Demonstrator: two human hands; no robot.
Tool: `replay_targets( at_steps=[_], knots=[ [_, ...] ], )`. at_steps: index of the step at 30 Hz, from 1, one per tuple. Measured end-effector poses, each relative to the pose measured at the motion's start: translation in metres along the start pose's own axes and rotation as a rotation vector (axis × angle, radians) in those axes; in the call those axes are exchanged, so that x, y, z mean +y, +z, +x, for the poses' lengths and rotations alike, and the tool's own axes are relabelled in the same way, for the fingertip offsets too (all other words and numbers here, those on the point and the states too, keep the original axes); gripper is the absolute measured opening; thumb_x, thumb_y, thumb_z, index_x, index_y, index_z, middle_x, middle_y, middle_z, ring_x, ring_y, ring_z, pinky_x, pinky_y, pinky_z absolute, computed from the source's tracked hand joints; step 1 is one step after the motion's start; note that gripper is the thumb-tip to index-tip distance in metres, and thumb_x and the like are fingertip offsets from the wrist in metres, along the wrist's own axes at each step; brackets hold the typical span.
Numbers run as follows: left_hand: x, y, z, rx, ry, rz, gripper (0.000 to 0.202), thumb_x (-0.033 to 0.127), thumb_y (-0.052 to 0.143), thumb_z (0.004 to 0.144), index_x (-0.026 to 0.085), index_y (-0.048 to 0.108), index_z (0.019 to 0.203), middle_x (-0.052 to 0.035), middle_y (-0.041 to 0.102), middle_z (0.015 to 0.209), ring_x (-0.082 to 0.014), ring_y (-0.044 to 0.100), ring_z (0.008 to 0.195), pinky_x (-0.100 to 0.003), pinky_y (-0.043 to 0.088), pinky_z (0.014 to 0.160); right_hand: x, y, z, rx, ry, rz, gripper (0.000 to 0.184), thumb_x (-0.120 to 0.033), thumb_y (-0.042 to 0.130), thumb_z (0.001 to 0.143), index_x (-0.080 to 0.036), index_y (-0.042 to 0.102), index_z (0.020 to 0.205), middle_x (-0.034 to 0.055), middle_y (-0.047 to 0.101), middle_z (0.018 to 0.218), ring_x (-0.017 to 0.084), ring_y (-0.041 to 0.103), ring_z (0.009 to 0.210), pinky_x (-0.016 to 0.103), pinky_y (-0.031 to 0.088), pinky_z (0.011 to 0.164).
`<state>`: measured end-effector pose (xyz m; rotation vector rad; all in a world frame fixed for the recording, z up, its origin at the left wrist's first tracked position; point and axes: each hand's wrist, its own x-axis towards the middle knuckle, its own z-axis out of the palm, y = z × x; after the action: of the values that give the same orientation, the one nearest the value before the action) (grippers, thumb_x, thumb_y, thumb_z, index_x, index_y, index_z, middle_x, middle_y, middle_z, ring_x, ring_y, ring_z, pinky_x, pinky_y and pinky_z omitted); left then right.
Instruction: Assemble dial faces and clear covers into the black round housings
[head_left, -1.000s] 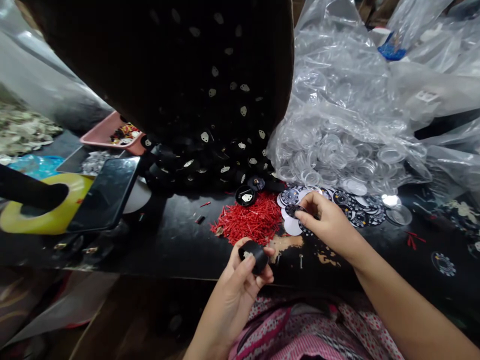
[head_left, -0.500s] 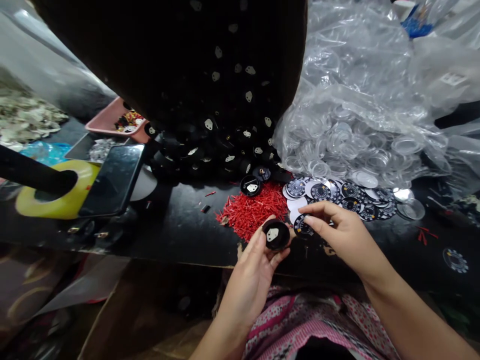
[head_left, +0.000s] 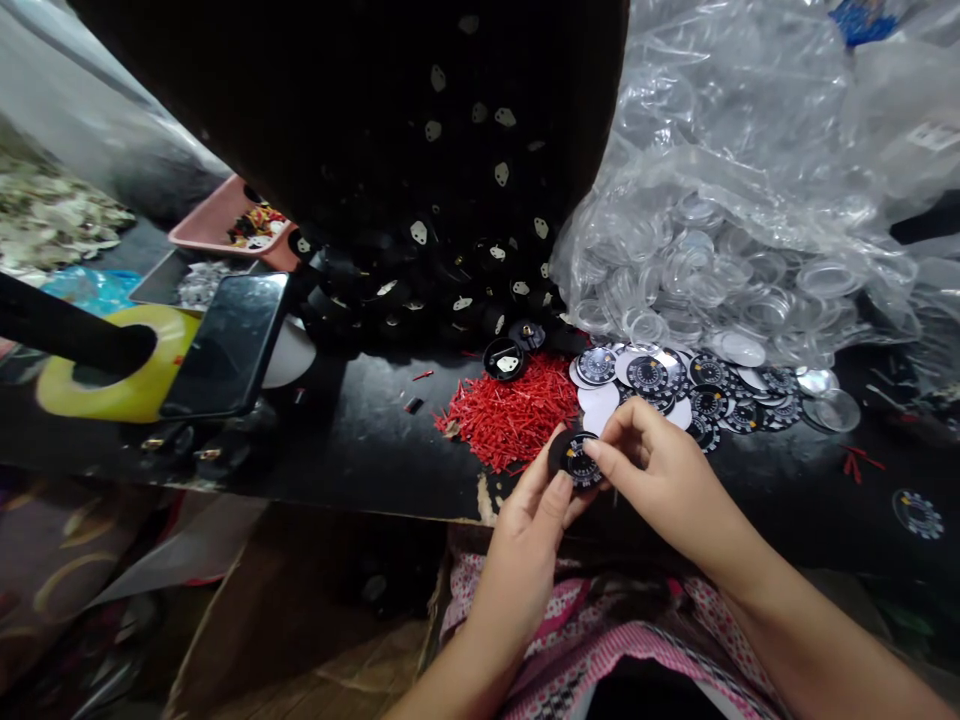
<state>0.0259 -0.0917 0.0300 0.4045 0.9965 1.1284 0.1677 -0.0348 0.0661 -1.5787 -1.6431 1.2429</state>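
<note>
Left hand (head_left: pixel 534 508) is clamped on a black cup (head_left: pixel 557 455) above the tabletop's (head_left: pixel 367 440) near edge; right hand (head_left: pixel 651 458) pinches a printed disc (head_left: pixel 580 466) at its mouth. Cup seems light, stiff, best gripped by its wall; disc, thin, by its rim.

Assembly workshop: black bench (head_left: pixel 375 430) strewn with red pieces (head_left: pixel 517 410), printed dials (head_left: pixel 646 375); clear discs (head_left: pixel 690 270) bagged, small parts (head_left: pixel 259 225) held in trays (head_left: pixel 210 217).
</note>
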Motion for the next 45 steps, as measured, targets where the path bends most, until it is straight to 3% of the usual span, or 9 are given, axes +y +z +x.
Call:
replay_targets(
  at_steps=[8,11,15,21,26,33,39,43,45],
  knots=[
    [-0.002,-0.003,-0.004,-0.043,-0.011,0.175,0.029,0.026,0.065,0.088,0.028,0.067,0.117,-0.0034,0.069,0.129,-0.0222,0.061,0.124,-0.038,0.048,0.107,0.007,-0.006,-0.022,-0.15,-0.042,-0.073,0.013,-0.024,0.055,0.089,-0.023,0.056,0.102,0.0005,0.065,0.086,0.016,0.06,0.075,0.029,0.049,0.068],
    [-0.001,-0.006,-0.008,-0.053,0.02,0.302,0.028,0.024,0.063,0.088,0.026,0.067,0.116,-0.0048,0.072,0.122,-0.0223,0.064,0.12,-0.037,0.049,0.105,0.01,-0.006,-0.031,-0.133,-0.091,-0.121,0.015,-0.019,0.052,0.09,-0.023,0.056,0.104,0.0025,0.068,0.094,0.017,0.063,0.081,0.031,0.049,0.074],
    [-0.001,-0.021,-0.013,0.049,0.028,0.376,0.03,0.027,0.065,0.087,0.025,0.066,0.117,-0.0052,0.072,0.121,-0.0228,0.065,0.118,-0.038,0.049,0.105,0.01,-0.003,-0.02,-0.207,-0.2,-0.154,0.016,-0.023,0.053,0.093,-0.023,0.061,0.106,0.0042,0.072,0.104,0.019,0.066,0.09,0.033,0.048,0.082],
    [0.001,-0.033,-0.01,0.22,0.052,0.1,0.034,0.032,0.065,0.088,0.023,0.061,0.12,-0.0067,0.072,0.118,-0.0242,0.069,0.109,-0.043,0.053,0.1,0.006,0.018,0.021,-0.088,-0.401,-0.817,0.018,-0.021,0.051,0.095,-0.016,0.068,0.092,0.0092,0.072,0.089,0.027,0.059,0.089,0.041,0.032,0.08],
    [0.006,-0.026,-0.007,0.293,0.1,0.006,0.029,0.032,0.064,0.088,0.021,0.06,0.114,-0.006,0.074,0.111,-0.0225,0.069,0.109,-0.04,0.049,0.104,0.005,0.031,0.032,-0.081,-0.457,-0.991,0.018,-0.023,0.051,0.095,-0.015,0.066,0.088,0.0105,0.07,0.088,0.028,0.057,0.087,0.04,0.029,0.075],
    [0.001,-0.022,-0.003,0.257,0.175,0.153,0.033,0.037,0.058,0.091,0.026,0.057,0.122,-0.0054,0.069,0.125,-0.0252,0.062,0.121,-0.042,0.047,0.106,0.003,0.024,0.016,-0.064,-0.452,-0.737,0.016,-0.023,0.054,0.094,-0.016,0.064,0.084,0.0075,0.07,0.084,0.023,0.057,0.083,0.038,0.031,0.078],
    [0.007,-0.015,-0.004,0.117,0.244,-0.101,0.027,0.033,0.058,0.094,0.029,0.059,0.121,-0.0041,0.074,0.114,-0.0238,0.065,0.119,-0.041,0.05,0.104,-0.001,0.015,0.007,-0.095,-0.256,-0.283,0.014,-0.025,0.061,0.093,-0.021,0.063,0.08,-0.0007,0.067,0.079,0.016,0.057,0.076,0.033,0.037,0.077],
    [0.008,-0.01,0.0,0.183,0.232,-0.033,0.047,0.035,0.057,0.094,0.036,0.045,0.14,-0.0037,0.072,0.122,-0.0226,0.064,0.121,-0.041,0.05,0.105,-0.006,0.009,0.0,-0.085,-0.325,-0.173,0.013,-0.025,0.058,0.096,-0.021,0.062,0.084,-0.0006,0.065,0.081,0.016,0.057,0.077,0.032,0.039,0.076],
    [0.005,-0.008,0.005,0.218,0.219,0.114,0.046,0.037,0.059,0.093,0.034,0.05,0.137,-0.0049,0.07,0.123,-0.0238,0.065,0.118,-0.042,0.05,0.104,-0.008,0.008,-0.002,-0.102,-0.381,-0.209,0.013,-0.024,0.056,0.097,-0.02,0.063,0.086,0.0005,0.065,0.083,0.017,0.057,0.081,0.033,0.038,0.078]
  ],
)
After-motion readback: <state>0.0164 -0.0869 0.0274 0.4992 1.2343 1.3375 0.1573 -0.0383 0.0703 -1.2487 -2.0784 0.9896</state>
